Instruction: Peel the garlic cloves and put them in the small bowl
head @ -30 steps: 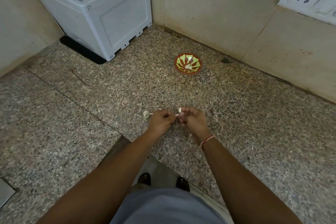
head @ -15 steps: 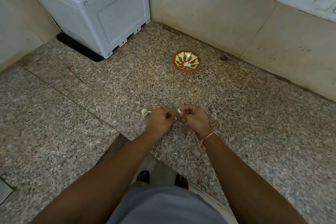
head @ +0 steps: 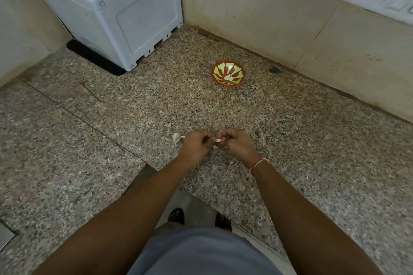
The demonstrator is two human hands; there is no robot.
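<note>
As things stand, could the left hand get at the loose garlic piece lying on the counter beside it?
Probably yes, though not at once. The garlic piece lies on bare granite counter just outside the left hand, with nothing between them. But that hand and the right hand are both pinching a garlic clove, so it would have to let go first.

Your left hand (head: 195, 146) and right hand (head: 238, 144) are meeting over the counter (head: 312, 163) near its front edge, both pinching a clove (head: 218, 140). Another clove (head: 176, 137) is lying just left of them. The bowl (head: 228, 73) is sitting near the back wall, holding pale pieces.
</note>
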